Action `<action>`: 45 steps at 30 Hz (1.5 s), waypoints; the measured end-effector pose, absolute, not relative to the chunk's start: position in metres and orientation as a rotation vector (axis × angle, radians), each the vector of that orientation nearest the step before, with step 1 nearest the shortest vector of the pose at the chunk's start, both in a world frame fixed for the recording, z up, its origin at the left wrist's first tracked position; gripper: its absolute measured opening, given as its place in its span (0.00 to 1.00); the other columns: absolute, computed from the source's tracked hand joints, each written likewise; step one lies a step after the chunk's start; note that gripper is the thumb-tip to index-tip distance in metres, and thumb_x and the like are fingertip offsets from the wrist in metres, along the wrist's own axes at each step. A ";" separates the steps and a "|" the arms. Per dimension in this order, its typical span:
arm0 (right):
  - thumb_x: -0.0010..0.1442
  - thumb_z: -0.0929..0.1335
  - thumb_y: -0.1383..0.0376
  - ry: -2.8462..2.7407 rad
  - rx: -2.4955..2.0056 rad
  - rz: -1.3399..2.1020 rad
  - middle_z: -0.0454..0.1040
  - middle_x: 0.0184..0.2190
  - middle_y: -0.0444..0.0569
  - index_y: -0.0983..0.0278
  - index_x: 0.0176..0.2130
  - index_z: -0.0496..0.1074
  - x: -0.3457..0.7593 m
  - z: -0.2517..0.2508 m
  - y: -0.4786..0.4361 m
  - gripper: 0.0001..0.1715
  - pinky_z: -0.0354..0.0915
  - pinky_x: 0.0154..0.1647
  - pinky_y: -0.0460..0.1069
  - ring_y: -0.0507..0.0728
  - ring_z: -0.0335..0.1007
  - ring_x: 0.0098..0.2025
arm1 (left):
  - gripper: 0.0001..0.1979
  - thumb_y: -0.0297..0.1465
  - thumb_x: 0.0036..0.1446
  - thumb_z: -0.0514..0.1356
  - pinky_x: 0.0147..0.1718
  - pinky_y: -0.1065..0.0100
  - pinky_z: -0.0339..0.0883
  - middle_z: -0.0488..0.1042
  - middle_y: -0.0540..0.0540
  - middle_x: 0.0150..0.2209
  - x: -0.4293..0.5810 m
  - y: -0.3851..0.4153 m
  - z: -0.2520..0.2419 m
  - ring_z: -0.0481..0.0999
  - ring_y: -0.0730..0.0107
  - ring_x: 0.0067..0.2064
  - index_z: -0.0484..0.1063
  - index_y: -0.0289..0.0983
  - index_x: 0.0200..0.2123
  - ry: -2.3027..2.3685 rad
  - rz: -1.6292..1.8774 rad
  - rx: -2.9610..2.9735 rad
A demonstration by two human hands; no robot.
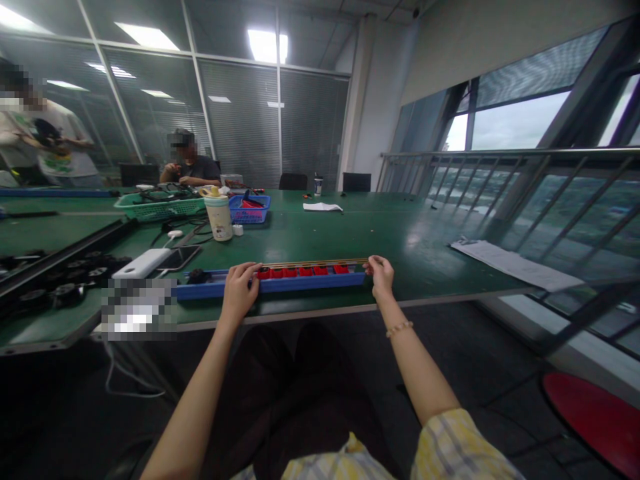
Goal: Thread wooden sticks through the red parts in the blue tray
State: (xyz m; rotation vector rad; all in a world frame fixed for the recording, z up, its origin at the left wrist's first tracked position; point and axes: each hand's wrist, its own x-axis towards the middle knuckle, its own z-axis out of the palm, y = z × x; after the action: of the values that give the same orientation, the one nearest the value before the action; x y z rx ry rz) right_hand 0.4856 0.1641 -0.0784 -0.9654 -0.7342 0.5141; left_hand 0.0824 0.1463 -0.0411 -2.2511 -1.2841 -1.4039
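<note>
At the near edge of the green workbench, the person's left hand and right hand sit well apart, each closed on one end of a thin tan strip. The strip runs along the far side of a long blue plastic tray, between the hands. Row of red blocks in the tray, directly below the strip, with a dark round part in the tray just left of the left hand. Beaded bracelet on the right wrist, plaid sleeve below it.

Left of the left hand: white power bank touching a smartphone, a blurred patch nearer the edge, black round parts further left. Beyond the left hand: bottle with yellow cap, blue basket, green basket of cables. Beyond the right hand: white cloth; further right, papers near the railing. Below the right hand, off the bench, red stool. Far side of the bench, a seated co-worker has both hands at the tabletop; another person stands far left.
</note>
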 end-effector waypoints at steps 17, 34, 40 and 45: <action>0.49 0.73 0.56 -0.509 -0.917 0.390 0.72 0.20 0.41 0.65 0.35 0.69 0.495 -0.084 0.169 0.18 0.62 0.22 0.44 0.49 0.68 0.21 | 0.17 0.29 0.62 0.52 0.53 0.55 0.65 0.75 0.44 0.48 0.082 0.148 -0.042 0.69 0.58 0.50 0.74 0.40 0.51 -1.275 -1.383 -2.260; 0.59 0.65 0.58 -0.609 -1.276 0.087 0.78 0.31 0.51 0.66 0.39 0.71 0.494 -0.087 0.163 0.14 0.70 0.40 0.50 0.55 0.75 0.32 | 0.18 0.30 0.62 0.51 0.52 0.55 0.65 0.74 0.43 0.47 0.083 0.147 -0.041 0.69 0.57 0.49 0.74 0.41 0.51 -1.298 -1.375 -2.261; 0.52 0.70 0.62 -0.994 -1.445 0.116 0.79 0.31 0.51 0.63 0.30 0.76 0.502 -0.083 0.151 0.07 0.67 0.43 0.51 0.58 0.74 0.35 | 0.18 0.31 0.61 0.51 0.52 0.55 0.66 0.74 0.43 0.46 0.080 0.149 -0.042 0.69 0.57 0.49 0.73 0.42 0.52 -1.311 -1.369 -2.265; 0.56 0.68 0.60 -1.129 -1.669 -0.082 0.77 0.28 0.49 0.61 0.33 0.78 0.524 -0.080 0.135 0.09 0.64 0.41 0.51 0.58 0.72 0.33 | 0.18 0.31 0.62 0.51 0.52 0.55 0.66 0.74 0.42 0.46 0.080 0.149 -0.042 0.70 0.57 0.49 0.73 0.41 0.52 -1.311 -1.370 -2.258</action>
State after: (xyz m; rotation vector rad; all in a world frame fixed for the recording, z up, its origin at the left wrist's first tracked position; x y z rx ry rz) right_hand 0.5237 0.1352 -0.0803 -1.6690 -1.1295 -0.0816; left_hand 0.0802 0.1493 -0.0425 -2.2583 -1.3110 -1.3702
